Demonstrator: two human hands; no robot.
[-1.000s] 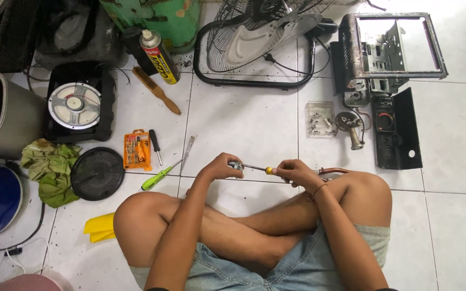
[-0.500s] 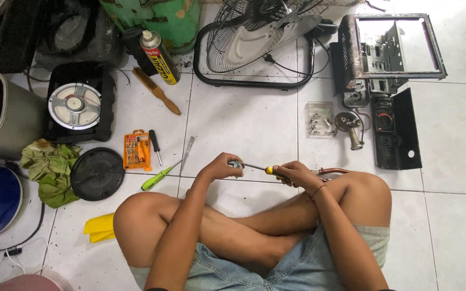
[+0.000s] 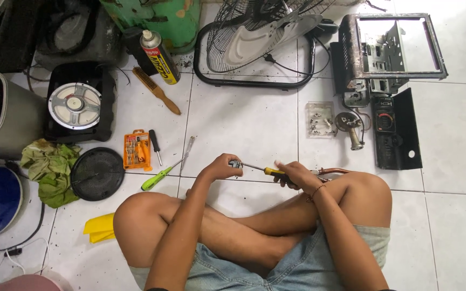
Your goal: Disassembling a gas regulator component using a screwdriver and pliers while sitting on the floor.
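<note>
I sit cross-legged on a white tiled floor. My left hand (image 3: 221, 167) is closed around a small metal part (image 3: 235, 164) held just above my knees. My right hand (image 3: 293, 175) grips a screwdriver with a yellow and black handle (image 3: 271, 171); its thin shaft runs left into the part. A copper-coloured tube (image 3: 333, 171) sticks out to the right past my right hand, over my right knee.
A green-handled screwdriver (image 3: 156, 178), an orange bit set (image 3: 136, 150), a black round grille (image 3: 97, 173), a speaker box (image 3: 76, 103), a spray can (image 3: 159, 56), a brush (image 3: 157, 90), a floor fan (image 3: 254, 43), a dismantled metal stove frame (image 3: 389, 51), a black panel (image 3: 400, 129) and a clear parts box (image 3: 320, 119) lie on the floor.
My right hand has slid slightly right and looks blurred from motion around the screwdriver handle. The left hand has stayed in place on the small part.
</note>
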